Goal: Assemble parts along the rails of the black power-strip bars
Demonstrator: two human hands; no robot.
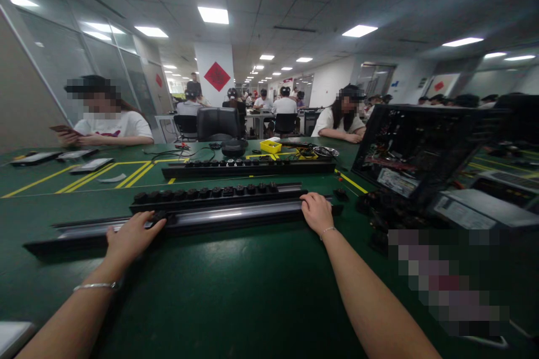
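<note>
So at the tabletop's (202, 303) far-left corner there are a few flat drives (91, 166). Then comes the left hand (132, 235), fingers loosely spread over the near rail (236, 215), with a small black piece (160, 215) right by thumb and index; can't tell if it's pinched. The rail's long axis runs left-right across the tabletop, left end a bit closer to the near edge. That piece sits right of the left hand, way nearer to it than to the other one. Behind is a rail of black knobs (204, 193). Right hand (316, 214) has half-curled fingers over the near rail's right end; gripping or resting, dunno. Toward the right edge, an open computer case (421, 148).
</note>
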